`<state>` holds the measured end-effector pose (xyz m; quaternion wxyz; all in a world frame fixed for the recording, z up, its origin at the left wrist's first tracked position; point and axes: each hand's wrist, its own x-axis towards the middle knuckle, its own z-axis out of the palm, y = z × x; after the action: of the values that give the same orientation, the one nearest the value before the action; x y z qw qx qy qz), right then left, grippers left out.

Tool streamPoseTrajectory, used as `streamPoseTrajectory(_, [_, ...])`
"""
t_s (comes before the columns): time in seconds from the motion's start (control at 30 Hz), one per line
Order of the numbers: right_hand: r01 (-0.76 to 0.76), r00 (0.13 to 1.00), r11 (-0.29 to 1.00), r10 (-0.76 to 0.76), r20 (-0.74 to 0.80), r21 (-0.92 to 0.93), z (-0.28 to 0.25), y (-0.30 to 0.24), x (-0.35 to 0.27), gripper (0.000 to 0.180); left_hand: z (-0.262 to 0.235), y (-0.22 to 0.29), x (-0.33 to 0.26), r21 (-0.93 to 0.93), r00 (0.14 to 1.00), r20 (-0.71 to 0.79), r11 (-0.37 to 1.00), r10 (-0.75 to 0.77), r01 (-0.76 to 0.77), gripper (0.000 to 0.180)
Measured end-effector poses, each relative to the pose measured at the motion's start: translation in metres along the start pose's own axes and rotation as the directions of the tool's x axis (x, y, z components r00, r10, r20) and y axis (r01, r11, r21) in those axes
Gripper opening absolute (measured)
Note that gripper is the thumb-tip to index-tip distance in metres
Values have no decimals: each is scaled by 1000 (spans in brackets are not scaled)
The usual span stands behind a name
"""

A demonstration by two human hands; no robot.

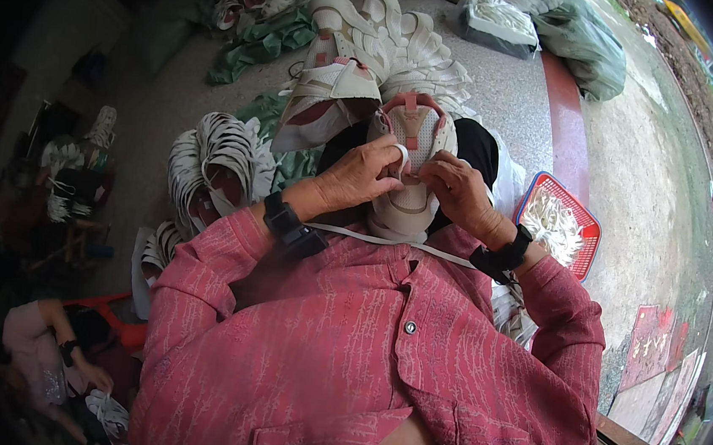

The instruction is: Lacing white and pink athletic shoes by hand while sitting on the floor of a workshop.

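A white and beige sneaker (402,219) with a pink lining lies on my lap between my hands, its toe toward me. My left hand (359,172) is closed at the sneaker's left side, with a loop of white shoelace (402,154) at its fingertips. On the other side of the tongue, my right hand (459,192) is pinched at the lace holes; what its fingertips hold is too small to make out. A length of white lace stretches across my shirt below the toe. Just left of the sneaker stands another sneaker (325,93), tilted, its pink inside showing.
Long rows of nested white shoe parts (426,59) lie ahead, and more shoe parts (209,159) sit at the left. A red basket (589,243) of white laces stands at the right. Bags and a box (501,27) are at the back. Another person (49,348) works at lower left.
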<state>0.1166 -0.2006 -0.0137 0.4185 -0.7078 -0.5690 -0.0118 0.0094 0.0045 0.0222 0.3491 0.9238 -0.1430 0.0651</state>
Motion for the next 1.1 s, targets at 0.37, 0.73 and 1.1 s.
streamPoseTrajectory(0.37, [-79,987,995,87,-134,66,16,-3,-17,9,-1,20,16,211,979,95,965,-178,155,17])
streamPoseTrajectory(0.73, [81,997,942,-80,-16,326,3,22,-3,7,-6,-1,20,-347,933,247,875,-263,338,11])
streamPoseTrajectory(1.1, [29,999,998,-31,-36,-52,-3,2,-14,16,4,16,16,117,954,9,947,-301,298,15])
